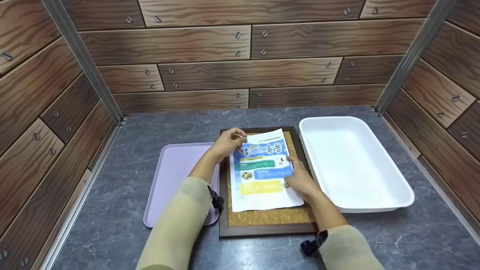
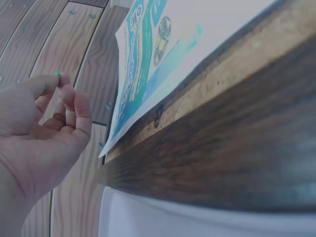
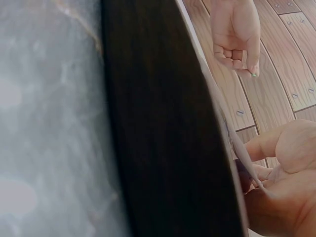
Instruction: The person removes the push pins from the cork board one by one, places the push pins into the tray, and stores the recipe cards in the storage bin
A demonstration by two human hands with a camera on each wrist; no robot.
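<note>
A printed paper sheet (image 1: 258, 198) with blue, green and yellow blocks lies over a cork board (image 1: 270, 219) in a dark wooden frame (image 1: 268, 229). My left hand (image 1: 227, 143) is at the sheet's top left corner. Between its thumb and fingertip it pinches a tiny green object (image 2: 58, 73), mostly hidden by the fingers. My right hand (image 1: 300, 180) grips the sheet's right edge; in the right wrist view the paper edge (image 3: 247, 163) runs between its thumb and fingers. The left wrist view shows the sheet's near edge lifted slightly off the cork.
Left of the board lies a flat purple tray (image 1: 170, 168), partly under my left forearm. A deep white tub (image 1: 352, 165) stands close against the board's right side. Wood-patterned walls (image 1: 202, 45) enclose the grey marbled table (image 1: 108, 210) at the back and sides.
</note>
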